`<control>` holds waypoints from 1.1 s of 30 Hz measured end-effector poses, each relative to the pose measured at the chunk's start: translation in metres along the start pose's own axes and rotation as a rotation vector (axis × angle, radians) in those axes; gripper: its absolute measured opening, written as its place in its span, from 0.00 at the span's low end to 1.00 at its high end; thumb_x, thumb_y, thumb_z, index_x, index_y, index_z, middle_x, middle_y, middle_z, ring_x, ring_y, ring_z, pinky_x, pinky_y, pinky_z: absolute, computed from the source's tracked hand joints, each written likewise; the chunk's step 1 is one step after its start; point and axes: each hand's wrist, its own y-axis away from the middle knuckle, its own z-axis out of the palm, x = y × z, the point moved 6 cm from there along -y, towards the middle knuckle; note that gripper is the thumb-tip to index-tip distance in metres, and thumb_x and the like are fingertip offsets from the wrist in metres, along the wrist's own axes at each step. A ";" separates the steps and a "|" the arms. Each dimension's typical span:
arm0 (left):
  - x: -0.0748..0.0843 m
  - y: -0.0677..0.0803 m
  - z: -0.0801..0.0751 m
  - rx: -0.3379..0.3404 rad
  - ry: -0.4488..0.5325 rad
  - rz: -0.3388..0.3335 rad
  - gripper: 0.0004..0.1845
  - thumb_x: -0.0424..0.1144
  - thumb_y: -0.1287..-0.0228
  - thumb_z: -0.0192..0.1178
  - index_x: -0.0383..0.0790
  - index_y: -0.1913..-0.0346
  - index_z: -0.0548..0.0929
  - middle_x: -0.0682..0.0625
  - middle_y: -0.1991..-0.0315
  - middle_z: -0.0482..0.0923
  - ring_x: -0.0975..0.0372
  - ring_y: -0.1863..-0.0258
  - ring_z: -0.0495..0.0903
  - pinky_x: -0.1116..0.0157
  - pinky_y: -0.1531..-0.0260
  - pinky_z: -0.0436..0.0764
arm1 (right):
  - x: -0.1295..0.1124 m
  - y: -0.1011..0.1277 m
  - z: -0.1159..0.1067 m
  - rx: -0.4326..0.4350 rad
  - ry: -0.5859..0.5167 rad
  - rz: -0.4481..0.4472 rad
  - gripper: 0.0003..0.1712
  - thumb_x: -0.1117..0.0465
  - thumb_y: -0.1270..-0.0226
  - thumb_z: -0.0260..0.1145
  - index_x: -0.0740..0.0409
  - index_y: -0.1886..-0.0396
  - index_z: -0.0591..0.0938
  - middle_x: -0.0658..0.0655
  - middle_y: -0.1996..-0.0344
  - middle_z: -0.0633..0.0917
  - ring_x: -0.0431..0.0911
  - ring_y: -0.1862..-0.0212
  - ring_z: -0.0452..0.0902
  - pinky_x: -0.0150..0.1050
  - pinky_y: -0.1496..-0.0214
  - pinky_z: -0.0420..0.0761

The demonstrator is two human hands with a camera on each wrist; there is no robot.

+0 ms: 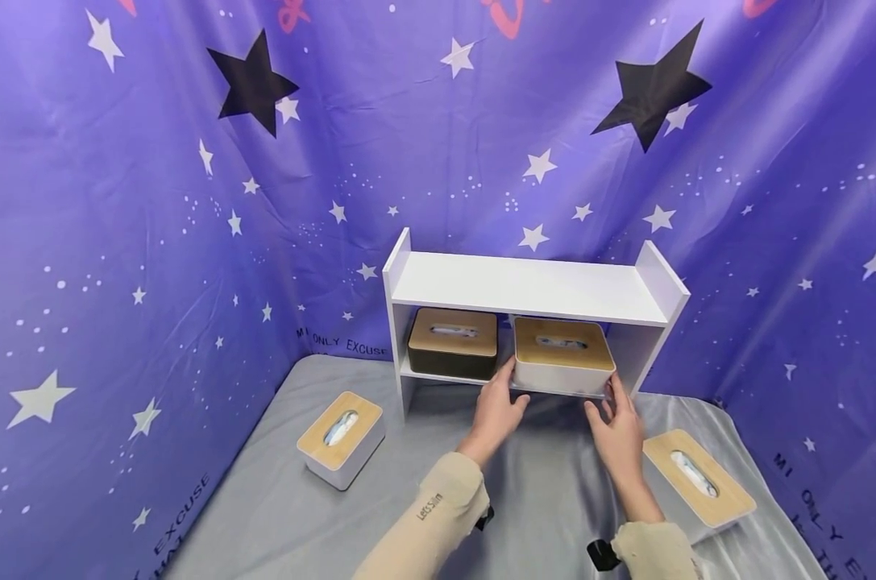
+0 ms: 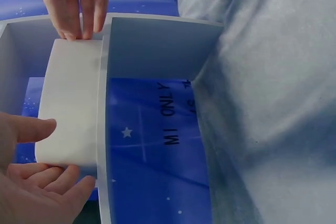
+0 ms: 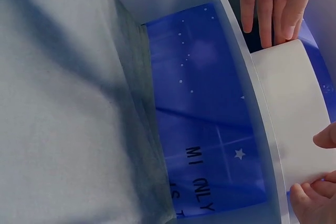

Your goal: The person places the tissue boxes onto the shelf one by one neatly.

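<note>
A white tissue box point(image 1: 564, 377) with a wood-look lid and an oval slot sits in the right part of the white shelf unit's lower compartment. At its left end, my left hand point(image 1: 494, 412) touches it with extended fingers. My right hand point(image 1: 619, 435) touches the opposite end the same way. Both thumbs stand apart from the box's front in the head view. The wrist views show the box's plain white front point(image 2: 73, 103) between the two hands. Beside it, on the same shelf board, is a dark-sided tissue box point(image 1: 452, 360) with a similar lid.
The white shelf unit point(image 1: 528, 286) stands on grey cloth point(image 1: 263, 515) against a purple star-print curtain point(image 1: 423, 145). One white tissue box point(image 1: 343, 439) lies on the cloth to the left; another point(image 1: 706, 483) is at the right, close to my right forearm.
</note>
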 end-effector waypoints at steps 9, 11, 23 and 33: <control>-0.004 0.001 0.002 -0.054 0.002 0.001 0.39 0.33 0.41 0.68 0.40 0.26 0.66 0.42 0.32 0.74 0.47 0.35 0.76 0.54 0.35 0.77 | 0.000 0.000 0.002 -0.054 0.040 0.018 0.41 0.70 0.38 0.65 0.68 0.26 0.63 0.76 0.34 0.73 0.66 0.34 0.72 0.13 0.42 0.69; -0.006 0.002 0.003 -0.055 0.014 0.003 0.39 0.33 0.41 0.68 0.40 0.26 0.66 0.42 0.32 0.74 0.47 0.35 0.75 0.53 0.34 0.77 | -0.002 -0.001 0.002 -0.081 0.027 0.013 0.41 0.69 0.37 0.65 0.69 0.25 0.61 0.76 0.33 0.71 0.67 0.32 0.69 0.14 0.40 0.68; -0.006 0.007 0.009 -0.138 0.048 0.008 0.41 0.37 0.37 0.67 0.38 0.23 0.60 0.40 0.29 0.70 0.47 0.30 0.70 0.53 0.30 0.72 | -0.016 0.003 0.010 -0.181 -0.020 0.001 0.50 0.67 0.36 0.66 0.78 0.24 0.48 0.78 0.25 0.51 0.70 0.25 0.52 0.60 0.30 0.65; -0.016 0.018 -0.011 -0.140 0.099 0.074 0.38 0.36 0.37 0.66 0.38 0.25 0.63 0.42 0.31 0.73 0.50 0.32 0.73 0.54 0.30 0.73 | -0.019 0.011 0.009 -0.188 -0.051 0.012 0.46 0.68 0.36 0.67 0.75 0.24 0.53 0.75 0.26 0.55 0.70 0.27 0.58 0.59 0.30 0.65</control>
